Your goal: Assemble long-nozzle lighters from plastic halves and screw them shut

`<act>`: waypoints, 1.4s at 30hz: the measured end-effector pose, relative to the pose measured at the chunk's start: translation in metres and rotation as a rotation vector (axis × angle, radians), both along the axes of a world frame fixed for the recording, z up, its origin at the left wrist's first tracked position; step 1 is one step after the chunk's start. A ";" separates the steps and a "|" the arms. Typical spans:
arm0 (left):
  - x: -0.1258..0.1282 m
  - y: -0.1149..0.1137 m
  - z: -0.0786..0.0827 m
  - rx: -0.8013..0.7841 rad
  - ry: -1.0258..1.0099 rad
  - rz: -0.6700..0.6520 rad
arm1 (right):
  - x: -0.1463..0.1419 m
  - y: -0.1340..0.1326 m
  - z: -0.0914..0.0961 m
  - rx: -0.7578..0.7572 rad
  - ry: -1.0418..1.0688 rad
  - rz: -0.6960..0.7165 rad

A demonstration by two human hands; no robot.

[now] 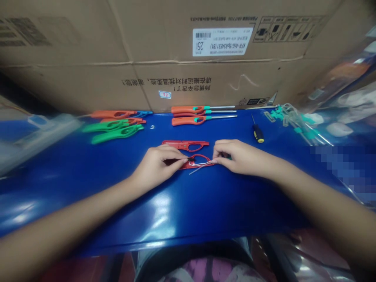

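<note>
On the blue tabletop (pixel 117 184), my left hand (pixel 158 164) and my right hand (pixel 237 156) both pinch a red plastic lighter-handle shell (pixel 199 161) lying flat between them. Their fingertips press on its two ends. A thin pale wire or tube (pixel 197 170) runs out from under the shell toward me. A second red shell half (pixel 185 145) lies just behind it, untouched.
Three assembled orange lighters (pixel 202 114) with metal rods lie at the back centre. Green and orange handles (pixel 116 125) sit back left. A small black-and-yellow screwdriver (pixel 257 132) lies back right, near teal-tipped metal tubes (pixel 296 121). A large cardboard box (pixel 176 51) walls the rear.
</note>
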State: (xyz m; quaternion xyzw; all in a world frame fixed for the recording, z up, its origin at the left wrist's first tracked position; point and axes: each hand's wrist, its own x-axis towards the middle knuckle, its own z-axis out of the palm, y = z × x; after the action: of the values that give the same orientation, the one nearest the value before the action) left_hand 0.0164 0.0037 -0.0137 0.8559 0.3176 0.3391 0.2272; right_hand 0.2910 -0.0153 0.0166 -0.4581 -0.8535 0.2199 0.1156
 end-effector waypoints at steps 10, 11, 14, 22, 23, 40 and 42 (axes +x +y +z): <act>-0.009 0.006 0.001 0.277 0.197 -0.166 | 0.001 0.001 -0.002 0.018 -0.008 0.016; -0.011 0.008 0.003 0.318 0.240 -0.185 | 0.001 0.001 -0.002 0.020 -0.007 0.017; -0.016 0.012 0.008 0.420 0.346 -0.271 | 0.001 0.001 -0.003 0.024 -0.004 0.027; -0.024 0.021 0.010 0.544 0.405 -0.370 | -0.001 0.000 0.000 0.006 -0.008 0.021; -0.024 0.022 0.009 0.530 0.382 -0.361 | -0.001 -0.001 0.001 0.007 -0.009 0.023; -0.012 0.010 -0.007 0.297 0.210 -0.222 | -0.010 -0.006 -0.016 0.347 -0.121 0.297; -0.012 0.009 -0.007 0.277 0.212 -0.219 | -0.011 -0.008 -0.015 0.352 -0.143 0.300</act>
State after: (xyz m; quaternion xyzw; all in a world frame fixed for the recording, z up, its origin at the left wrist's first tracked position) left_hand 0.0049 0.0124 -0.0212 0.9392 0.1953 0.2610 0.1083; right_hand 0.2800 -0.0229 0.0011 -0.3136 -0.9431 0.0491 0.0990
